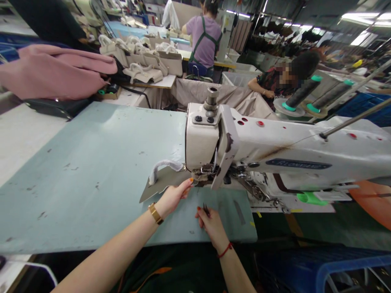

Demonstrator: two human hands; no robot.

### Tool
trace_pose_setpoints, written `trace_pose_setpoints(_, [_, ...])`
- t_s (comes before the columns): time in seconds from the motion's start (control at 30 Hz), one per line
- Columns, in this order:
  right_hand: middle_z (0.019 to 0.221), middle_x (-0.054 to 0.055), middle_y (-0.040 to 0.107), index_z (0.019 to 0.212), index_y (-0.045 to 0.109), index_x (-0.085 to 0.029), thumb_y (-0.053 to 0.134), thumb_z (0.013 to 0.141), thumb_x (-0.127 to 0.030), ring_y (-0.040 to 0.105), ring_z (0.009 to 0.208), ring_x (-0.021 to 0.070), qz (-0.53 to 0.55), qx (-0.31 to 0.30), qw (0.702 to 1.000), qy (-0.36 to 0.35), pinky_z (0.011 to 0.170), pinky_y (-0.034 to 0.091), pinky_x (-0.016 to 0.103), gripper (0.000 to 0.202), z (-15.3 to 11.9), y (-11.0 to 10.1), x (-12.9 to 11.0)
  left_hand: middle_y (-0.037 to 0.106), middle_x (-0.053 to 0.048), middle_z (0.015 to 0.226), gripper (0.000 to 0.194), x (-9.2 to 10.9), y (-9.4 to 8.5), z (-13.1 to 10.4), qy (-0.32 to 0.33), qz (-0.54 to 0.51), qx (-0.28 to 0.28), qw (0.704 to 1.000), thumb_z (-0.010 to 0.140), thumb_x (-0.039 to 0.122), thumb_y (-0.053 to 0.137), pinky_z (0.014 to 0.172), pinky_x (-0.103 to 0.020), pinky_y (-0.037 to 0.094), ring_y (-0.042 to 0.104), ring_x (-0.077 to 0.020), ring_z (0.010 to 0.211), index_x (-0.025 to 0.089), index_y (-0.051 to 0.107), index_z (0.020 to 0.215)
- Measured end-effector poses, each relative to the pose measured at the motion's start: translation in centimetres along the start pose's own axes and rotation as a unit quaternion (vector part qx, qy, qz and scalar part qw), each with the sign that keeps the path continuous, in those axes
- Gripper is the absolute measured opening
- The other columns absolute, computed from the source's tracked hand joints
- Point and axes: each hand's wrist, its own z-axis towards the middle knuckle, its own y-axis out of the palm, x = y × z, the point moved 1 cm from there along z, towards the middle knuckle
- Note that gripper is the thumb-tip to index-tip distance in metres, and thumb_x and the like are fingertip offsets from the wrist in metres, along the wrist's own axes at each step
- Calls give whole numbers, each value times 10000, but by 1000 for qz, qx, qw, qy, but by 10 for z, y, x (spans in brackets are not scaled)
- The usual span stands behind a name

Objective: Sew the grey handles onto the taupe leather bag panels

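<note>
— Position of the workpiece?
— Grey panel (pixel 161 182) lies on the desk (pixel 91 171), its right end under the sewing machine (pixel 210 142) head.
— Hands?
— Left hand (pixel 175 195) pinches the panel's near edge beside the needle. Right hand (pixel 210 224), nearer than the machine, is closed on small snips (pixel 206 209).

My left hand (pixel 174 197) reaches forward, fingers pinched together, arm stretched out; my right hand (pixel 210 226) sits nearer me, its grip curled closed
</note>
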Motion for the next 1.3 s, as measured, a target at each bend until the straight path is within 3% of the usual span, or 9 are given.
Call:
trace_pose_setpoints(0.2, [468,-32,465,717,628,-136,492,853,-504,381,445,91,-13,4,1000,-25,464,279,204,415,2,5,10,351,54,520,479,3,2,1,1,2,38,999,644,574,678,492,-240,232,260,-84,501,174,444,526])
trace_pose_setpoints(0.43, [470,-41,465,711,628,-143,496,848,-508,389,449,91,-26,8,999,-24,476,283,203,412,-2,2,3,305,73,492,483,3,1,11,22,-20,36,999,674,543,678,480,-234,203,226,-76,492,171,423,500])
trace_pose_setpoints(0.8, [458,-49,451,701,627,-146,515,818,-527,365,431,87,-8,3,1000,-13,442,260,204,414,-4,2,1,347,67,492,422,0,5,13,34,-51,78,995,665,525,690,482,-235,228,247,-74,486,141,553,558])
trace_pose_setpoints(1.03, [472,-49,441,730,627,-140,510,822,-545,334,409,85,-5,-1,1000,-16,411,241,211,431,-4,0,5,448,35,512,395,-10,22,7,41,-80,167,982,652,529,680,504,-239,285,361,-101,508,165,561,556])
trace_pose_setpoints(1.2, [486,-53,436,730,608,-153,495,844,-528,329,411,86,0,-1,1000,-24,416,234,217,408,-3,1,7,455,24,528,452,-21,41,4,16,-59,265,962,699,611,601,528,-250,318,393,-120,522,184,543,561])
trace_pose_setpoints(1.3, [477,-54,424,684,575,-164,497,842,-521,332,410,89,17,21,999,-28,418,246,222,398,-3,0,7,447,14,532,476,-19,50,2,11,-41,282,958,734,640,547,512,-260,304,384,-129,519,185,558,596])
